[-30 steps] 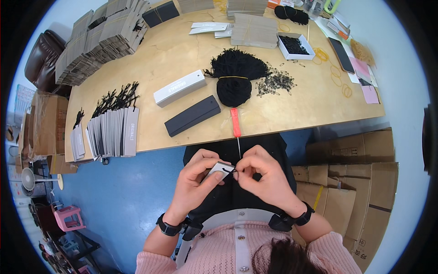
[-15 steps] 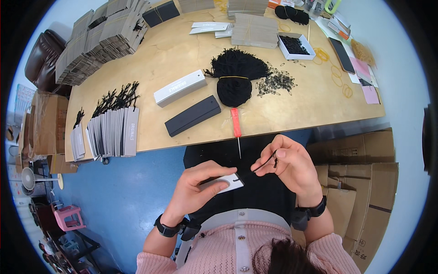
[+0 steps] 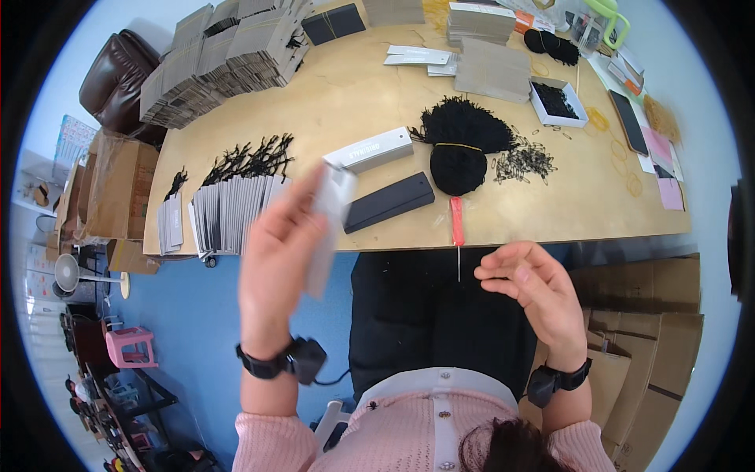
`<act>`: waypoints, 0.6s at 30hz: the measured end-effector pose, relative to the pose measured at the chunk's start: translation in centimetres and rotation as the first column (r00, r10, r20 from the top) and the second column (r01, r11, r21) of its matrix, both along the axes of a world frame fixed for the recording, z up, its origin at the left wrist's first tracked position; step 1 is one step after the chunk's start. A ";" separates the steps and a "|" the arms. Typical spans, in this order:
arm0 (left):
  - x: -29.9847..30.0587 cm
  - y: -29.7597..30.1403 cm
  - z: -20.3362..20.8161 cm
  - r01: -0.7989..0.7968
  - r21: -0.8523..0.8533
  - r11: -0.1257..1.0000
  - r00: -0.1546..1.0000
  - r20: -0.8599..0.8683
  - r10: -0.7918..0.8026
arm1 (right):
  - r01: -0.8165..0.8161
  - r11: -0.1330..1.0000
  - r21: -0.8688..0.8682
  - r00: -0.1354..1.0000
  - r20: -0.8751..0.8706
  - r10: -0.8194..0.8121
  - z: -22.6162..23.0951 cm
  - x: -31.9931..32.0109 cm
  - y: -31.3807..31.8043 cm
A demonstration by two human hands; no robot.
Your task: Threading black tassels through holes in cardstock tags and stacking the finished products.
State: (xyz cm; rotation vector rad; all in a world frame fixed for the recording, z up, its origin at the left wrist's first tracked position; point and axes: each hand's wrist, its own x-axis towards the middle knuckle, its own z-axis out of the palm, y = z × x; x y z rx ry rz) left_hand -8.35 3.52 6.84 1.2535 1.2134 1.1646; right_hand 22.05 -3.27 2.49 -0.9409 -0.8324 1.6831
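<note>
My left hand [image 3: 277, 259] is raised before the table's near edge, closed on a pale hang tag [image 3: 324, 236] that is smeared by motion. Dark cord shows faintly at the tag's upper end. My right hand [image 3: 539, 295] is in front of the table edge, fingers half bent and apart, with nothing visible in them. To its left, a red-handled tool [image 3: 457, 222] with a thin metal shaft juts over the edge. Beyond that lies a banded bundle of black cords [image 3: 458, 169]. Strung tags [image 3: 236, 212] stand in a row at the left, behind my left hand.
A white stack of tags [image 3: 370, 151] and a dark stack [image 3: 391, 203] lie mid-table. Small pins [image 3: 525, 161] are scattered right of the cords, near a white box [image 3: 580, 118] of black pieces. Tall grey card stacks [image 3: 212, 71] fill the far left. Cardboard [image 3: 661, 354] leans below right.
My left hand has swung left and up toward the row of strung tags, carrying the tag. My right hand no longer shows the black cord that it pinched. The view has shifted.
</note>
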 end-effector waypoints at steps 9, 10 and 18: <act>-7.1 5.2 -5.6 -0.133 0.349 0.928 0.560 -0.746 0.361 | -0.092 0.994 -0.057 0.981 0.169 0.100 -0.5 -1.4 -0.3; -7.2 5.0 -7.2 -0.093 0.429 0.899 0.403 -0.809 0.428 | -0.056 0.996 0.071 0.946 0.324 0.030 -0.8 -1.4 0.2; -3.0 2.6 -6.3 -0.097 0.545 0.833 0.144 -0.820 0.554 | -0.139 0.608 0.782 0.328 0.616 -0.717 -1.8 -2.9 8.4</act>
